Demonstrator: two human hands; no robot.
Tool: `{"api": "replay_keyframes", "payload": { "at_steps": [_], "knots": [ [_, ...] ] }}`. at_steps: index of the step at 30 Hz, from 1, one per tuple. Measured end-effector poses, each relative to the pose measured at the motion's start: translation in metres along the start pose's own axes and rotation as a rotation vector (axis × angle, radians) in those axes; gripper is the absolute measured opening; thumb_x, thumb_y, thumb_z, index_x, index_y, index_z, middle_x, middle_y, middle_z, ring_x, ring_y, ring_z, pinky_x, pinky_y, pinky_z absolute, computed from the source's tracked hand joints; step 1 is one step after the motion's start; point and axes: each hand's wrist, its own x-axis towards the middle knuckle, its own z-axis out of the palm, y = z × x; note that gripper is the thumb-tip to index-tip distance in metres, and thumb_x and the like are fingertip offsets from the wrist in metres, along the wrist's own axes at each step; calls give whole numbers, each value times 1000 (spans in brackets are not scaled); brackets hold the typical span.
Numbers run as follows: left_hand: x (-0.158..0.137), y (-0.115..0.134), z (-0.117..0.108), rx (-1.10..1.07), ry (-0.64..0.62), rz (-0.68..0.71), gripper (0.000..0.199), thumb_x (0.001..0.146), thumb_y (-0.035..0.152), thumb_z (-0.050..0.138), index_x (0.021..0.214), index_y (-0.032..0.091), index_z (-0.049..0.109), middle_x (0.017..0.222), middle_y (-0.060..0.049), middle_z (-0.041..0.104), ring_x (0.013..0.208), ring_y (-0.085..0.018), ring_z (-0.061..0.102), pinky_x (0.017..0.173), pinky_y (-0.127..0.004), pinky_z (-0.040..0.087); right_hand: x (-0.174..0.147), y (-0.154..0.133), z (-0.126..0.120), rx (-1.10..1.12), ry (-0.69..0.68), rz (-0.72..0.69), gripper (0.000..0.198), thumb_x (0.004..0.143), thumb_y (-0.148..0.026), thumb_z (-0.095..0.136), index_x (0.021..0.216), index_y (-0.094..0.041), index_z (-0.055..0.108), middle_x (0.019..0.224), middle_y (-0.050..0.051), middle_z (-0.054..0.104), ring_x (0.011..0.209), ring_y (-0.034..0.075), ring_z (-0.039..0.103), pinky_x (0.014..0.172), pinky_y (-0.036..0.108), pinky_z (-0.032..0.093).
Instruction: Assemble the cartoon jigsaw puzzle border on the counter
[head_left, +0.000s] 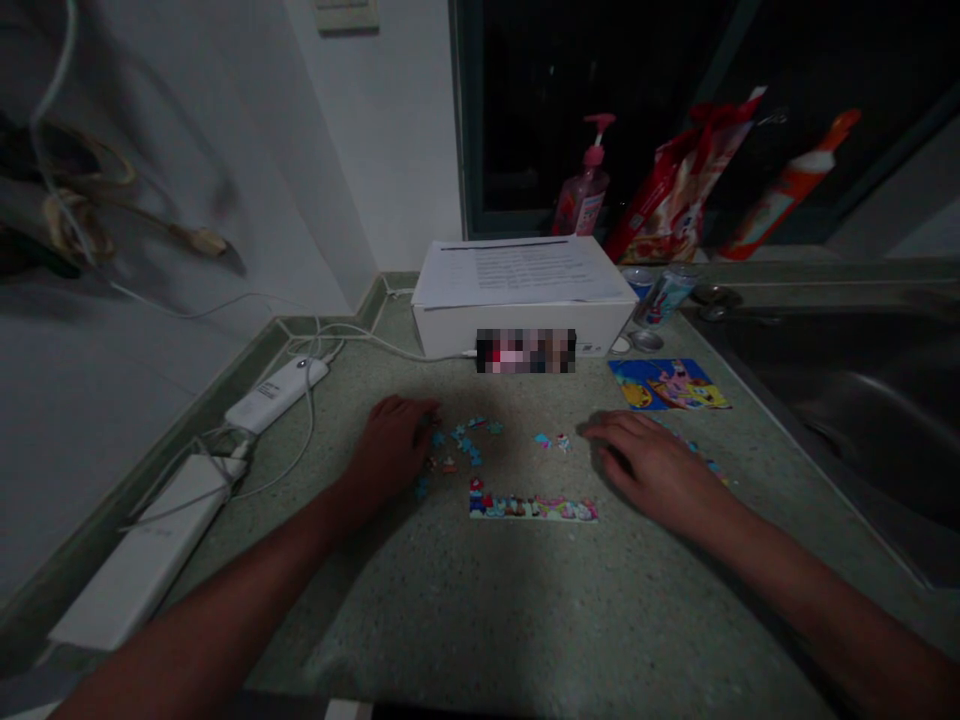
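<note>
My left hand (391, 440) rests at the left edge of a scatter of small blue jigsaw pieces (466, 445), fingers loosely bent and apart, no piece visible in them. Across from it, my right hand (643, 458) lies palm down with its fingers stretched left, holding nothing. Just beyond its fingertips are two loose jigsaw pieces (562, 442). Nearer to me is a joined strip of puzzle (534, 508), one row with an extra piece standing up at its left end. More pieces (712, 466) show partly behind my right hand.
A colourful cartoon picture card (670, 384) lies at the right, near the sink (847, 380). Behind stands a white box (525, 285) with paper on top and a blurred-out phone-like object in front. Cables and a white power strip (150, 555) run along the left. Bottles and a red bag (682, 185) stand behind.
</note>
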Motion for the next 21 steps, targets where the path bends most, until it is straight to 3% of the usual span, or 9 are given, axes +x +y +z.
{"api": "replay_keyframes", "payload": {
  "at_steps": [14, 21],
  "knots": [
    [0, -2, 3, -14, 18, 15, 34, 100, 22, 60, 130, 20, 77, 108, -10, 84, 112, -32, 76, 120, -60, 49, 1, -2, -1, 26, -5, 1, 31, 103, -19, 53, 121, -24, 78, 123, 14, 80, 116, 34, 76, 103, 59, 63],
    [0, 0, 2, -28, -4, 30, 33, 105, 21, 56, 130, 19, 77, 118, -12, 84, 119, -32, 75, 119, -56, 51, 1, -2, -1, 19, -10, 5, 32, 102, -18, 54, 120, -23, 79, 122, 14, 81, 117, 34, 76, 105, 59, 63]
  ]
}}
